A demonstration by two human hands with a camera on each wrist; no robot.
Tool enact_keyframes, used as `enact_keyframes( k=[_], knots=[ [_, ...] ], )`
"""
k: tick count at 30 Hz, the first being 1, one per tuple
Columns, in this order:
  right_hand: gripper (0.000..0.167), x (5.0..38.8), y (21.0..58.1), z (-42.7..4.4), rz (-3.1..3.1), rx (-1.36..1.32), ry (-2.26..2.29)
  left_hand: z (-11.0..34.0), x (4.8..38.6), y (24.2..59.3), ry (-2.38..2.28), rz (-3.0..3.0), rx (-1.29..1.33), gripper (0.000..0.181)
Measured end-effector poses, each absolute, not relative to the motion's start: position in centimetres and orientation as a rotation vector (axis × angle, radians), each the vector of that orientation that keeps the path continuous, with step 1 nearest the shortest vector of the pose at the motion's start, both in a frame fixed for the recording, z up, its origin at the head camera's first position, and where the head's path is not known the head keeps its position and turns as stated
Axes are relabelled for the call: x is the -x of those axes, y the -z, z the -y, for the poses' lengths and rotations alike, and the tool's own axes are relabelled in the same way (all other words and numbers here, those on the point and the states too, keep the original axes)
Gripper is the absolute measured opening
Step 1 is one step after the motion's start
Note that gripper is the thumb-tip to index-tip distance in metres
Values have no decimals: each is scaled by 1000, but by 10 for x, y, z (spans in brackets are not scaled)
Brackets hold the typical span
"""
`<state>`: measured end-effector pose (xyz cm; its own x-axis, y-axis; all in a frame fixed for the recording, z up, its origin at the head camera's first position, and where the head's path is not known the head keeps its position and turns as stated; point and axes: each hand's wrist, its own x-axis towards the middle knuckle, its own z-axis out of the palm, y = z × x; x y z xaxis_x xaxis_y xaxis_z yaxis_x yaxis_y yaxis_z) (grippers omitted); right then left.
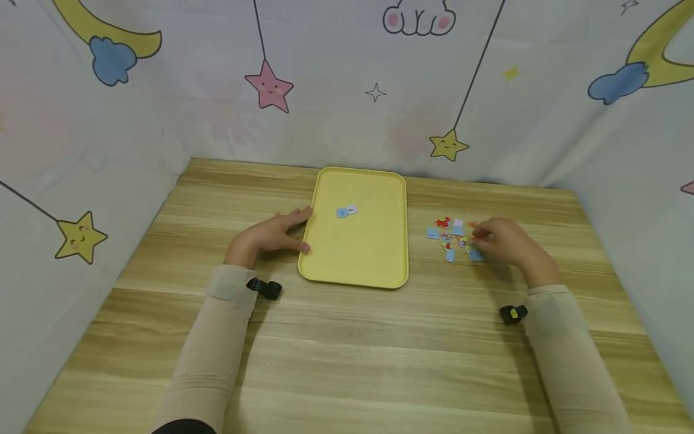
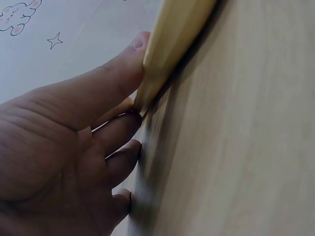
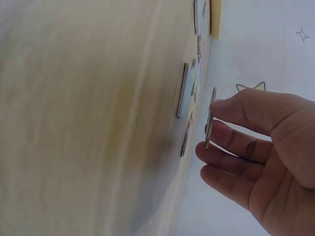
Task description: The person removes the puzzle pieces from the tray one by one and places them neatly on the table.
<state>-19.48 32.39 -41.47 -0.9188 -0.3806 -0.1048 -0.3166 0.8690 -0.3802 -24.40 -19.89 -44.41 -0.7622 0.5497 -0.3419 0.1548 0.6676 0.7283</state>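
A yellow tray lies on the table, with a blue puzzle piece and a whitish puzzle piece side by side on it. My left hand rests at the tray's left edge, thumb and fingers spread along the rim; the left wrist view shows the thumb against the rim. To the tray's right, my right hand is over a scatter of small colourful puzzle pieces. It pinches one thin puzzle piece, seen edge-on in the right wrist view, raised off the table. Its picture is hidden there.
The wooden table stretches in front of the tray. A white curtain printed with stars and moons encloses the back and sides. Each wrist wears a small black camera on a strap.
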Motion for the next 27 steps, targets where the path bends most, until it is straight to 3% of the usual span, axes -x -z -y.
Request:
enact_keyframes(
  k=[12, 27],
  knots=[
    [12, 195, 422, -337, -2878, 567, 483, 199, 244, 444, -946, -2331, -540, 100],
    [17, 196, 423, -338, -2865, 522, 463, 200, 244, 445, -947, -2329, -538, 102]
  ],
)
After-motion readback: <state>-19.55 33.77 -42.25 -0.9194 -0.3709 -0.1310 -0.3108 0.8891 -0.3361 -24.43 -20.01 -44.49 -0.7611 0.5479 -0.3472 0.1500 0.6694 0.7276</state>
